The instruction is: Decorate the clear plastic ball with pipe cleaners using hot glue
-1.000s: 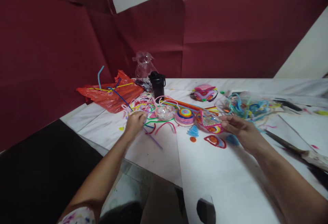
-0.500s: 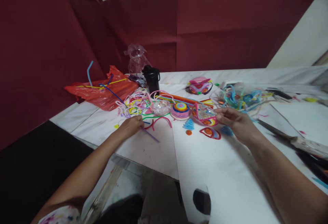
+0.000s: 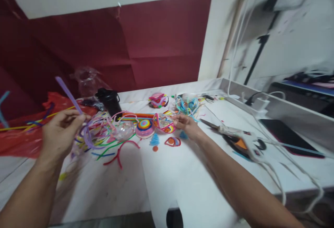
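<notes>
My left hand point(image 3: 61, 130), raised over the left of the table, pinches a light purple pipe cleaner point(image 3: 68, 94). One end sticks up past the fingers and its lower part curls below them. At the middle, my right hand point(image 3: 186, 123) grips the edge of a clear plastic half-ball point(image 3: 164, 122) trimmed with pink and coloured pipe cleaners. Beside it sits a dome of coiled pipe cleaners point(image 3: 144, 127), ringed in orange, yellow and blue. A plain clear half-ball point(image 3: 124, 130) lies farther left. Below my right hand is a flat eye-shaped coil point(image 3: 172, 141).
Loose pipe cleaners point(image 3: 121, 156) and a black lidded cup point(image 3: 111, 102) are at left, near a red plastic bag point(image 3: 23, 148). Scissors point(image 3: 211, 125), a glue gun point(image 3: 250, 144) and its cord lie right. A phone point(image 3: 289, 139) lies beyond. Behind stands a pink decorated ball point(image 3: 158, 100).
My left hand has lifted off the table with the purple pipe cleaner, which now points upward. My right hand still holds the trimmed half-ball. The view has swung right.
</notes>
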A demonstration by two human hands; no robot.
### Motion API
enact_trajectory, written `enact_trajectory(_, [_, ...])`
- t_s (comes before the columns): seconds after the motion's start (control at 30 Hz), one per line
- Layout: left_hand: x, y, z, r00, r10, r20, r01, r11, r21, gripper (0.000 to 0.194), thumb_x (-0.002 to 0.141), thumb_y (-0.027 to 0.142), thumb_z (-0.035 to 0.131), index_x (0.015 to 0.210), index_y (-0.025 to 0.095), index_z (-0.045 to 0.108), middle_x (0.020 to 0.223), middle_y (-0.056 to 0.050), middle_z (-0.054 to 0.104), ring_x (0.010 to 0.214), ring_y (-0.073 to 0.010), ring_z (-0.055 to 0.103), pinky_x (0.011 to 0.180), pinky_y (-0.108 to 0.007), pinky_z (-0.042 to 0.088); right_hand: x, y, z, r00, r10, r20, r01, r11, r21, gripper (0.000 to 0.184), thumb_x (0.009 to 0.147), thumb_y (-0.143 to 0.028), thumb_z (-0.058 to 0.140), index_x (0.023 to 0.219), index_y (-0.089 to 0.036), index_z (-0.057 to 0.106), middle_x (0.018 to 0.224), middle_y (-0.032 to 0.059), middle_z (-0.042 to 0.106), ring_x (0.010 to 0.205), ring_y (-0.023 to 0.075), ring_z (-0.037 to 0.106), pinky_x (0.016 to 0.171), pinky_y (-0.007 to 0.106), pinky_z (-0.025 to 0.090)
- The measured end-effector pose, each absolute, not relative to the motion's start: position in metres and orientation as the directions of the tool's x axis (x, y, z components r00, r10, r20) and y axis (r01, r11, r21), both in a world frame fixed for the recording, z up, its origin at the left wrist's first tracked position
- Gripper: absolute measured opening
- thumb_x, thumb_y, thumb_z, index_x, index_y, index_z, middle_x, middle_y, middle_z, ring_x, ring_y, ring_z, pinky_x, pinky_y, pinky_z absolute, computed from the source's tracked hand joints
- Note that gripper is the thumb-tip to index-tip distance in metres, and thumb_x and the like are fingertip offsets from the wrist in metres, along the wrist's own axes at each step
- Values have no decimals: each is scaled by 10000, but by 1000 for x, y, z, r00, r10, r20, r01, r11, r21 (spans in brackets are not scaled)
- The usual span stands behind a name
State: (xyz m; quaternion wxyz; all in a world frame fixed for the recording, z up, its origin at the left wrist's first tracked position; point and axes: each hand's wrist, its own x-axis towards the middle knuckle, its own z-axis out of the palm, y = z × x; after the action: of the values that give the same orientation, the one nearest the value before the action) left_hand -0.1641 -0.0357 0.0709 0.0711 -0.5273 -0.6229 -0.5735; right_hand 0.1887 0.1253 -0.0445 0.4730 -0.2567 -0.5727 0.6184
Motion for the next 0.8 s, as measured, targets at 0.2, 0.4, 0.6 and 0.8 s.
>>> enact_trajectory(0.2, [-124, 36, 111, -638, 433, 636, 457, -452, 766, 185, 692, 219, 655, 809, 185, 517, 647, 62, 628, 610, -120, 652, 751, -366, 557, 191, 127, -42, -423, 875, 237, -343, 88, -935, 383, 561, -407, 860, 814, -186, 675, 675, -13, 632, 605, 122, 540, 607, 267, 416])
enact_trajectory(0.4, [-113, 72, 133, -548, 376, 747, 559, -500, 661, 152, 768, 182, 626, 905, 146, 570, 774, 26, 685, 699, -110, 672, 790, -322, 536, 191, 130, -42, -404, 878, 258, -389, 90, -917, 396, 572, -443, 860, 819, -193, 679, 663, -25, 623, 594, 108, 525, 607, 258, 401])
enact_trajectory(0.6, [-103, 71, 137, -412, 514, 752, 604, -465, 648, 149, 766, 190, 625, 911, 158, 612, 657, 38, 639, 500, -88, 503, 537, -235, 444, 194, 128, -40, -413, 873, 259, -420, 69, -905, 359, 609, -406, 856, 838, -194, 678, 687, -27, 627, 610, 107, 539, 638, 263, 416])
enact_trajectory(0.8, [-71, 44, 96, -101, 768, 632, 751, -358, 555, 186, 751, 394, 632, 788, 217, 681, 764, 12, 688, 732, -168, 612, 693, -261, 482, 198, 121, -30, -485, 838, 249, -441, 11, -897, 377, 614, -395, 860, 889, -190, 705, 770, -1, 679, 668, 124, 592, 678, 266, 437])
